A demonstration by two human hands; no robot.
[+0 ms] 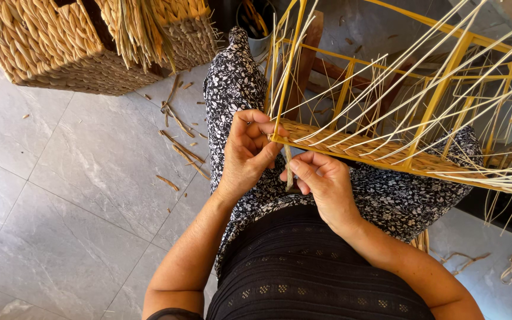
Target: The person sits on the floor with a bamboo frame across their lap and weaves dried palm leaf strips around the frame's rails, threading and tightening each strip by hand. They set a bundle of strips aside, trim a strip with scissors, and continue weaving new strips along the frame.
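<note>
Frame [386,95] of yellow rods lies across the lap, being woven at its near corner.

It rests on the thighs of the seated person, its near rail close to the belly, so both hands can work the corner without reaching. A woven band [351,148] of straw already covers that rail, and pale stakes [445,112] fan up and away from it. The left hand [247,151] is clenched round the corner rod, fingers curled over it, which seems to steady the frame. The right hand [321,178] pinches a short strand [289,172] hanging just below the corner, thumb and fingers closed on it. Straw scraps [179,148] litter the tiled floor [60,195] near a finished basket [60,47].
</note>
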